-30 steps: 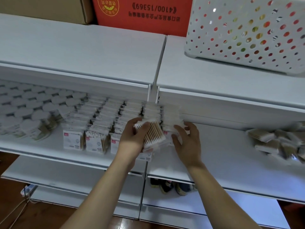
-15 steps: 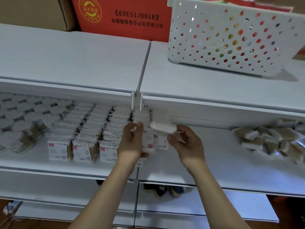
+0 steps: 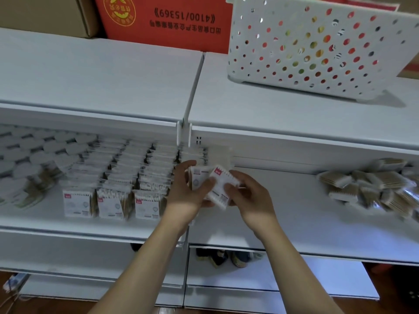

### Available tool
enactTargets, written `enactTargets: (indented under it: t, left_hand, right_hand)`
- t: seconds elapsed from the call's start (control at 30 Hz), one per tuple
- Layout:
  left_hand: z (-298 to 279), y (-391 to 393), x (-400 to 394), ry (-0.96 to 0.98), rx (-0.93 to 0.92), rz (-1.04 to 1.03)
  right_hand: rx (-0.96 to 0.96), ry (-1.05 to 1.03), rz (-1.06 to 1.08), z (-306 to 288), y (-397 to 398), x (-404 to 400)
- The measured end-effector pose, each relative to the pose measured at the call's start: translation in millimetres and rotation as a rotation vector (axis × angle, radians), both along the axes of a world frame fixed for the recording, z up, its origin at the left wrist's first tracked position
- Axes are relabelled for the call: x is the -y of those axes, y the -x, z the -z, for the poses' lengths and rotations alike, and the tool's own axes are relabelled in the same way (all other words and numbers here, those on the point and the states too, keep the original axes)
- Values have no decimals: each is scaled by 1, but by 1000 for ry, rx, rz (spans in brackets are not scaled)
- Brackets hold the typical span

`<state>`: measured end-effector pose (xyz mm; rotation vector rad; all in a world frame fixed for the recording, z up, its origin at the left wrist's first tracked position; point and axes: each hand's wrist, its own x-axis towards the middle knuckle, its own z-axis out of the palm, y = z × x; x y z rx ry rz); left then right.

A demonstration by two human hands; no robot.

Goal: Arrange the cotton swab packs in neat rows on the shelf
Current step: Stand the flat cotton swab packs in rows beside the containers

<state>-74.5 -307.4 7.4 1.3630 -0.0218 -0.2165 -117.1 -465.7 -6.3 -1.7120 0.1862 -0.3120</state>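
Above the white shelf (image 3: 294,223), both hands, left (image 3: 188,196) and right (image 3: 249,198), grip a tilted cotton swab pack (image 3: 221,185).

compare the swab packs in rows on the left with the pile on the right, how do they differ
The rows stand upright in straight lines, printed labels facing front; the pile lies flat and tumbled, packs overlapping at odd angles. The rows fill the left bay of the shelf; the pile sits loose at the right bay's far end. Both appear to be small packs of wooden-stick swabs.
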Motion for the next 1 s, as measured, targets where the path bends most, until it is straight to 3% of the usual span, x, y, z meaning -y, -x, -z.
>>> enactTargets:
  t: [0.1, 0.17, 0.3, 0.47, 0.73, 0.87, 1.0]
  left_hand:
    - [1, -3, -7, -31, -17, -85]
    - [4, -5, -16, -40, -26, -119]
    - [8, -8, -28, -44, -36, -183]
    - [13, -5, -32, -113, -36, -219]
    - [11, 0, -37, -202, 39, -156]
    - [8, 1, -37, -198, 10, -62]
    - [-3, -2, -34, -312, 52, 117]
  right_hand:
    - [11, -37, 176, 4, -5, 12]
    - [0, 140, 251, 15, -6, 23]
    - [-10, 361, 180, 42, -7, 20]
    - [113, 592, 111, 74, -18, 7]
    - [179, 841, 235, 98, -31, 8]
    - [216, 838, 268, 87, -26, 7]
    - [254, 616, 164, 43, -13, 1]
